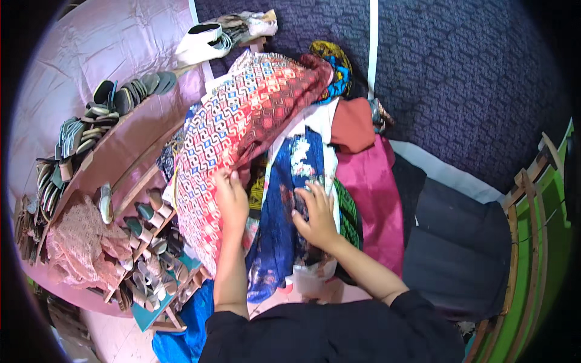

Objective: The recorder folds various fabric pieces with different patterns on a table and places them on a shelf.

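Note:
A heap of clothes and cloths lies in front of me. My left hand [233, 198] is closed, its fingertips pinching the edge of a red and white patterned cloth [209, 148], which drapes over the heap's left side. My right hand [316, 215] rests with fingers apart on a dark blue floral cloth [275, 224] that hangs down the middle. Right of that hand show a green patterned cloth [348, 215] and a bright pink cloth [374, 206]. A rust-coloured cloth [353, 126] and a yellow and blue patterned cloth [340, 66] are farther back.
Shoe racks at the left carry several sandals and shoes [148, 227], with a pink lace cloth [85, 245] over one part. A white shoe [203, 43] stands at the far left. Dark padded seating [457, 236] lies right, beside a wooden frame [525, 242]. A blue bag [181, 339] is near my body.

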Available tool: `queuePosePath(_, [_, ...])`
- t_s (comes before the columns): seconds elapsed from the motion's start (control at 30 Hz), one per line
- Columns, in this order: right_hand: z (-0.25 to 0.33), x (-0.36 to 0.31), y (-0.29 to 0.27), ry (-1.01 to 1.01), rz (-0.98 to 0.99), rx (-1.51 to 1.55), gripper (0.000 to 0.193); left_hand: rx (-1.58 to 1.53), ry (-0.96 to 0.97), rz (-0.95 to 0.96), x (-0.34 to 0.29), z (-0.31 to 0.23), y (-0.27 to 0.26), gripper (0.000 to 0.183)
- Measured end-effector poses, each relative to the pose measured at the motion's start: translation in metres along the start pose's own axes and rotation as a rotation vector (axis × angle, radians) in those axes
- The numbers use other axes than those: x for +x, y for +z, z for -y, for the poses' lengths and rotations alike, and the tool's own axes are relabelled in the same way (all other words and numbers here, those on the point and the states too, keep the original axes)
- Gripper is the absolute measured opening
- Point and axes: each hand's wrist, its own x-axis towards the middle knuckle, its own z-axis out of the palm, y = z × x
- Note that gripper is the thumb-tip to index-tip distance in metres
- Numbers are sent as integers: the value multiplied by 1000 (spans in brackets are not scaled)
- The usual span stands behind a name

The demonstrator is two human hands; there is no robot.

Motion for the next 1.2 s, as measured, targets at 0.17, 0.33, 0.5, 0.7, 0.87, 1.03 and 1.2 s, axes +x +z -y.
queuePosePath(0.17, [-15, -20, 20, 177, 49, -41, 51, -222, -67, 39, -5, -24, -16, 4])
queuePosePath(0.33, [-22, -20, 29, 323, 37, 49, 43, -298, -22, 332, -38, -30, -37, 6])
queuePosePath(0.5, [-28, -5, 34, 292, -247, 437, 42, -63, 84, 871, -71, -57, -52, 9])
queuePosePath(0.7, [30, 0, 9, 477, -323, 1018, 21, -85, 154, 906, -115, -53, -69, 13])
queuePosePath(0.87, [17, -79, -6, 488, -295, 708, 26, -42, 39, 671, -117, -47, -100, 11])
queuePosePath(1.03, [15, -154, -56, 603, -377, 620, 29, 326, 240, 177, -63, -10, -85, 29])
queuePosePath(1.2, [38, -246, -108, 757, -534, 455, 26, 443, 91, 123, -29, 33, -74, 68])
